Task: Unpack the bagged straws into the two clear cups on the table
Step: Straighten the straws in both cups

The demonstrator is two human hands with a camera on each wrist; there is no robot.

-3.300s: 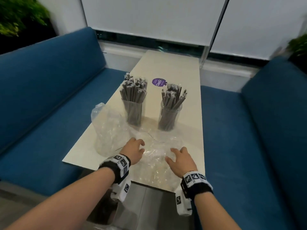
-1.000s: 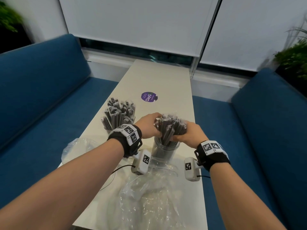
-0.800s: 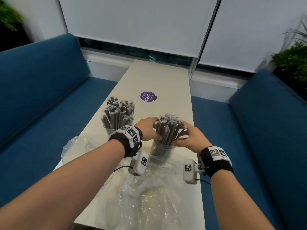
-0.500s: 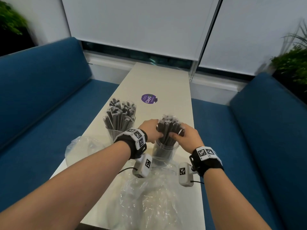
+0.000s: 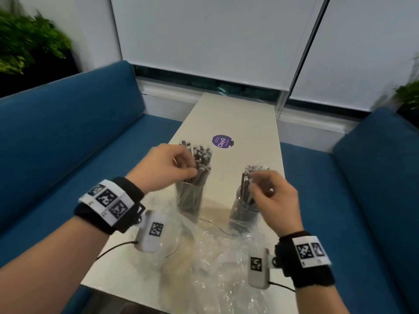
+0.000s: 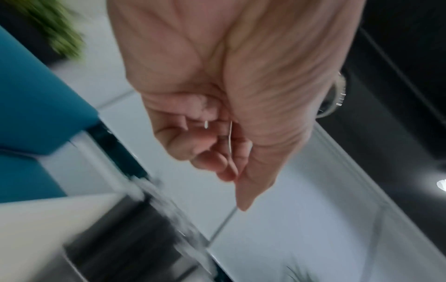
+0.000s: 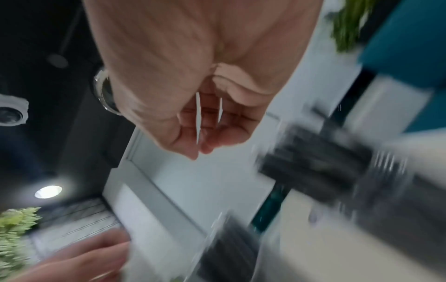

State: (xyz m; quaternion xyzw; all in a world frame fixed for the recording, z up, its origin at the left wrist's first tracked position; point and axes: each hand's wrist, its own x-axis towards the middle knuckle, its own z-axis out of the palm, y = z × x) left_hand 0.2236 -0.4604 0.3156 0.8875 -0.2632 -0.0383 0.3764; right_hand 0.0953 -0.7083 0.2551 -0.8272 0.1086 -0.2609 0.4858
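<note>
My left hand (image 5: 164, 168) fingers the straws (image 5: 199, 162) in the left cup (image 5: 189, 200), right hand (image 5: 273, 196) loosely curled beside the right cup (image 5: 243, 211), grasp unclear; any sideways nudge risks tipping these top-heavy cups onto the empty bag (image 5: 217, 264).

Left hand (image 5: 163, 168) is off the right cup's straws (image 5: 251, 177), now over at the left cup's straws (image 5: 199, 159), fingers curled against the bundle. Right hand (image 5: 275, 198) stays by the right cup (image 5: 243, 214) but has loosened, fingers bent at the straw tops.
</note>
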